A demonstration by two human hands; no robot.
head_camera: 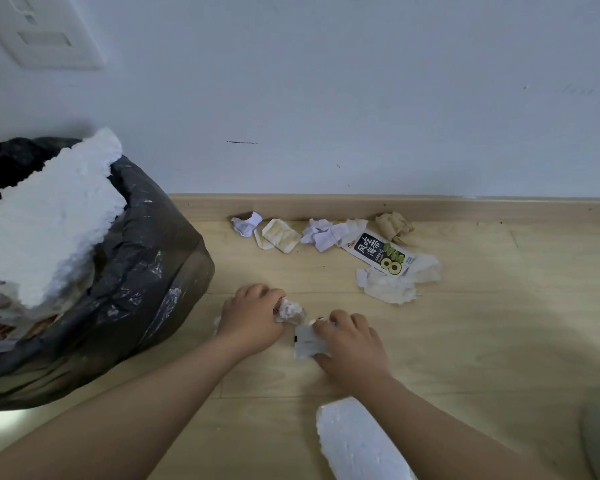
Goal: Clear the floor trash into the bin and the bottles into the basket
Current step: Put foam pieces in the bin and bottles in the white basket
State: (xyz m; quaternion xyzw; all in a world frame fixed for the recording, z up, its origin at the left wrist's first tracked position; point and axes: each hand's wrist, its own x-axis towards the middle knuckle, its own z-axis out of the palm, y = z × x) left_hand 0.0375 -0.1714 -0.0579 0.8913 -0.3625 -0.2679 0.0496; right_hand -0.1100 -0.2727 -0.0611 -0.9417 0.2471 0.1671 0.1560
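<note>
Black-bagged bin (146, 271) sits at left on the floor (499, 323) w/ a big foam slab (49, 216) sticking out; a smaller foam piece (357, 445) lies nr the right forearm. Left hand (253, 320) grip is clamped on a crumpled paper wad (290, 310) just right of the bin, and right hand (354, 344) grip pinches a flat white wrapper (305, 344) on the floor beside it. Other trash lies by the skirting: tissues (392, 285), snack packet (378, 252), brown paper ball (394, 225).

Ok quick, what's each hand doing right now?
Left hand: curled round a paper wad.
Right hand: pinching a white wrapper.
</note>
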